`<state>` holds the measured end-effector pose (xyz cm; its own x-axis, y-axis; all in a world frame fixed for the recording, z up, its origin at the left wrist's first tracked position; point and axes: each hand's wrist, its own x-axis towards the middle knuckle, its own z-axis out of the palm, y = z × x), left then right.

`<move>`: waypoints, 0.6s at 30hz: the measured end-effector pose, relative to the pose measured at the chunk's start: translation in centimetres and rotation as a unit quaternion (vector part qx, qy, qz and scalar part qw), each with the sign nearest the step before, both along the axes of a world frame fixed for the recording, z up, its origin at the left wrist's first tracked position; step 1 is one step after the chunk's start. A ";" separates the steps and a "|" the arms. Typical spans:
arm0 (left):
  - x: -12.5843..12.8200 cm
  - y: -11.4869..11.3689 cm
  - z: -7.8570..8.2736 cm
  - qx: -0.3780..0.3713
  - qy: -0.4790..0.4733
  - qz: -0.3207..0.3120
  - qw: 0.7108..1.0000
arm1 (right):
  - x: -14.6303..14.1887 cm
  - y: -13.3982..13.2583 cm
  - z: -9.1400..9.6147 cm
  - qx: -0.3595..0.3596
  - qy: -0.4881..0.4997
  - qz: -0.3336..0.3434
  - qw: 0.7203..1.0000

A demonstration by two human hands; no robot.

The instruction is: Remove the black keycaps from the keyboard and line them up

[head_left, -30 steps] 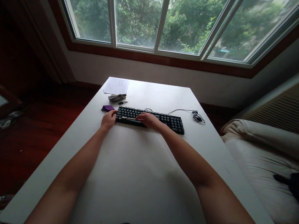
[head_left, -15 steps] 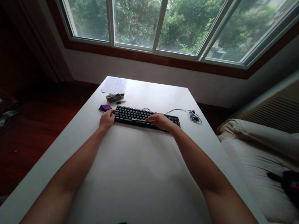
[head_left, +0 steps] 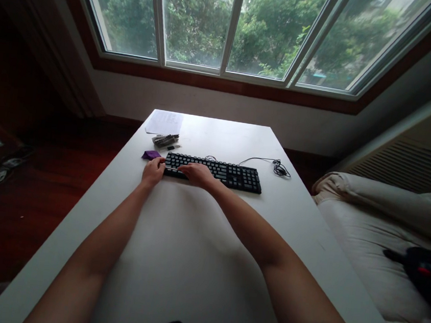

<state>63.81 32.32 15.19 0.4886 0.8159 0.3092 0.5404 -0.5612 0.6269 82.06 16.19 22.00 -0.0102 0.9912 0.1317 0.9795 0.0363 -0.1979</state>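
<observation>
My right hand (head_left: 196, 173) pinches the slim stick (head_left: 171, 168), so my left hand (head_left: 154, 171), grip unclear, should steady the keyboard (head_left: 231, 174) from its left.

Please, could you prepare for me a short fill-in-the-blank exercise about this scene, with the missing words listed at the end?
1. The right hand holds a thin tool over the ____ half of the keyboard.
2. The small item beside the left hand is ____ in colour.
3. The bunched cable lies nearer the table's ____ edge than its opposite edge.
4. The table top is ____ in colour.

Missing words: left; purple; right; white.
</observation>
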 end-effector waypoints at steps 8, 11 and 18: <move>0.0 0.1 -0.1 -0.001 0.005 -0.005 1.000 | 3.9 -2.3 0.0 -0.003 0.003 0.000 1.000; 0.0 0.3 -0.1 -0.001 0.006 -0.002 1.000 | 7.0 -4.9 0.0 -0.011 0.000 -0.002 1.000; -0.5 0.5 -0.4 0.012 0.009 0.003 1.000 | 13.7 -12.9 -0.3 -0.028 -0.028 -0.032 0.999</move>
